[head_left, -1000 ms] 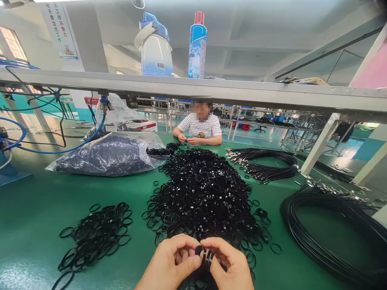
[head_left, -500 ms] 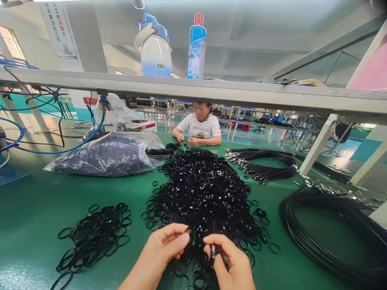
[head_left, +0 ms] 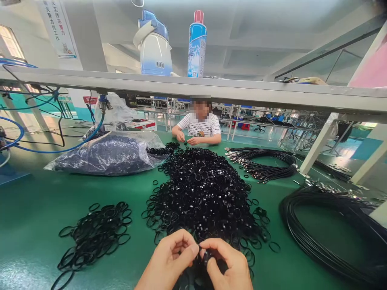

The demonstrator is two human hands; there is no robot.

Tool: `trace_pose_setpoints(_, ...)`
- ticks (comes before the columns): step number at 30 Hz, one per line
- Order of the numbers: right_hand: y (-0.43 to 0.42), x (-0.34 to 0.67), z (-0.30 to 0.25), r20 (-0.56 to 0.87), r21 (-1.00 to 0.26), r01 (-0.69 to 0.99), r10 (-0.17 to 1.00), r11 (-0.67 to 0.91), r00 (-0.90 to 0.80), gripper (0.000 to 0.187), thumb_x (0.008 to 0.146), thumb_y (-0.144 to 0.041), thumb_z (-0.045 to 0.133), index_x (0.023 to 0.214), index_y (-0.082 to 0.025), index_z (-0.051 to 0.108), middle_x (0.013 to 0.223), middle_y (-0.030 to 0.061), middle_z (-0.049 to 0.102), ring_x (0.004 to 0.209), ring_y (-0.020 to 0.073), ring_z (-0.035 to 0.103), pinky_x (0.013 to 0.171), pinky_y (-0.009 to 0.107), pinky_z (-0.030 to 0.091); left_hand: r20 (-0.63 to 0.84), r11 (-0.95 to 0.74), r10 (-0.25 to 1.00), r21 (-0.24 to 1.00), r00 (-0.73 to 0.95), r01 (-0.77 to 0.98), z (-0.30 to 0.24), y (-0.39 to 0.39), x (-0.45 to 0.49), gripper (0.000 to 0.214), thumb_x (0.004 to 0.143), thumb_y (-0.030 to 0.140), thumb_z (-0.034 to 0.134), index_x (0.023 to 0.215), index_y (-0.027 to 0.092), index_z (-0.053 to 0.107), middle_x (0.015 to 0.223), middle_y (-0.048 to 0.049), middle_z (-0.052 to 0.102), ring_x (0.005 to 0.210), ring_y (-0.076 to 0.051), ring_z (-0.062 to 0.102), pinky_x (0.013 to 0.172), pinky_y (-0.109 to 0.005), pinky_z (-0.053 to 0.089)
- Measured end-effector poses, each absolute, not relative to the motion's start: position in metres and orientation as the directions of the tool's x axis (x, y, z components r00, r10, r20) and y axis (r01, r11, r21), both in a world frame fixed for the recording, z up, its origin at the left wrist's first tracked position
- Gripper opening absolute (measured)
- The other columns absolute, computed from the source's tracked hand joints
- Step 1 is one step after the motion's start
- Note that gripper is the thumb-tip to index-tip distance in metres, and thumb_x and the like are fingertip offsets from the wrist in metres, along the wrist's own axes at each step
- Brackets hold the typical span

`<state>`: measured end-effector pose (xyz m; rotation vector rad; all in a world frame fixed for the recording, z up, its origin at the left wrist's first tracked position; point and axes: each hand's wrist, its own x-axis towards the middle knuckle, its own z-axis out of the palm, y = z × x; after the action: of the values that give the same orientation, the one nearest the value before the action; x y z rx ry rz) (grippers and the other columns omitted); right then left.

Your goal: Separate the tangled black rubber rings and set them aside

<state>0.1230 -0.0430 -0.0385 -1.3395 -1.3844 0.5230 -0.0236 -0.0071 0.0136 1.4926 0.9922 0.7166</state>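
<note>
Above the near edge of a large heap of black rings (head_left: 205, 189), my two hands meet at the fingertips. My left hand (head_left: 173, 257) is closed in a pinch at a black ring (head_left: 199, 249), mostly covered by the fingers. Thumb and forefinger of my right hand (head_left: 228, 262) are closed on another black ring (head_left: 207, 256), close to the left fingertips. Whether the two rings touch is hidden. A smaller pile of black rings (head_left: 99, 229) lies to the left on the green tabletop (head_left: 27, 213).
A clear plastic bag (head_left: 105, 155) full of dark pieces lies behind on the left. Coiled black cables (head_left: 263, 163) and a larger coil (head_left: 299, 237) occupy the right. A shelf (head_left: 242, 89) crosses overhead, carrying a thermos (head_left: 155, 52) and spray can (head_left: 197, 48). Opposite sits a person (head_left: 204, 125).
My left hand has moved right and slightly down, and my right hand slightly left, so their fingertips now meet. The gap between them has closed.
</note>
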Motion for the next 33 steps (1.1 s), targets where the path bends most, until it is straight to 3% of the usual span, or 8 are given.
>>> trace_pose_setpoints(7, -0.043, 0.124, -0.037, 0.419, -0.853, 0.443, 0.868, 0.277, 0.265, 0.026, 0.069, -0.017, 0.046, 0.079, -0.027, 0.067, 0.068, -0.0064, 0.068, 0.055, 0.0100, 0.061, 0.056, 0.016, 0.047, -0.102, 0.003, 0.873, 0.979, 0.476, 0.204, 0.005, -0.004, -0.026, 0.033, 0.085, 0.049, 0.046, 0.075, 0.018, 0.054, 0.069, 0.0019, 0.053, 0.063, -0.012, 0.047, 0.051, -0.020, 0.036)
trace_pose_setpoints(11, -0.046, 0.122, -0.032, 0.453, -0.827, 0.492, 0.842, 0.272, 0.294, 0.026, 0.066, -0.016, 0.046, 0.075, -0.027, 0.067, 0.063, -0.0072, 0.066, 0.050, 0.0085, 0.057, 0.051, 0.014, 0.045, -0.070, -0.102, 0.881, 0.938, 0.468, 0.333, 0.009, -0.006, -0.025, 0.029, 0.082, 0.046, 0.053, 0.075, 0.018, 0.056, 0.067, 0.0032, 0.049, 0.063, -0.011, 0.043, 0.054, -0.020, 0.033)
trace_pose_setpoints(15, -0.048, 0.121, -0.031, 0.487, -0.779, 0.564, 0.831, 0.275, 0.268, 0.024, 0.064, -0.016, 0.045, 0.072, -0.026, 0.065, 0.059, -0.0071, 0.062, 0.046, 0.0081, 0.052, 0.047, 0.014, 0.043, -0.060, -0.137, 0.880, 0.918, 0.471, 0.372, 0.005, -0.008, -0.023, 0.025, 0.083, 0.039, 0.050, 0.071, 0.018, 0.053, 0.067, 0.0037, 0.047, 0.063, -0.011, 0.040, 0.055, -0.021, 0.031)
trace_pose_setpoints(22, -0.048, 0.125, -0.030, 0.497, -0.761, 0.575, 0.840, 0.301, 0.218, 0.021, 0.064, -0.013, 0.044, 0.071, -0.024, 0.060, 0.063, -0.0062, 0.061, 0.046, 0.0081, 0.050, 0.048, 0.016, 0.042, -0.192, 0.081, 0.830, 0.970, 0.523, 0.228, 0.009, -0.007, -0.025, 0.021, 0.082, 0.035, 0.048, 0.069, 0.021, 0.041, 0.055, 0.0100, 0.032, 0.051, -0.008, 0.024, 0.045, -0.018, 0.020)
trace_pose_setpoints(29, -0.047, 0.125, -0.029, 0.575, -0.722, 0.561, 0.802, 0.405, 0.163, 0.023, 0.064, -0.009, 0.042, 0.072, -0.022, 0.060, 0.075, -0.0011, 0.061, 0.053, 0.0095, 0.050, 0.048, 0.019, 0.040, -0.217, 0.085, 0.834, 0.959, 0.507, 0.270, 0.014, -0.009, -0.024, 0.029, 0.082, 0.045, 0.051, 0.070, 0.019, 0.048, 0.056, 0.0094, 0.033, 0.047, -0.006, 0.023, 0.042, -0.019, 0.016)
trace_pose_setpoints(33, -0.047, 0.124, -0.031, 0.583, -0.710, 0.573, 0.799, 0.410, 0.150, 0.024, 0.064, -0.009, 0.042, 0.072, -0.022, 0.061, 0.074, -0.0013, 0.061, 0.052, 0.0095, 0.050, 0.046, 0.020, 0.038, -0.221, 0.124, 0.820, 0.969, 0.527, 0.214, 0.008, -0.010, -0.024, 0.023, 0.081, 0.040, 0.050, 0.069, 0.021, 0.044, 0.052, 0.0108, 0.030, 0.046, -0.007, 0.021, 0.041, -0.018, 0.018)
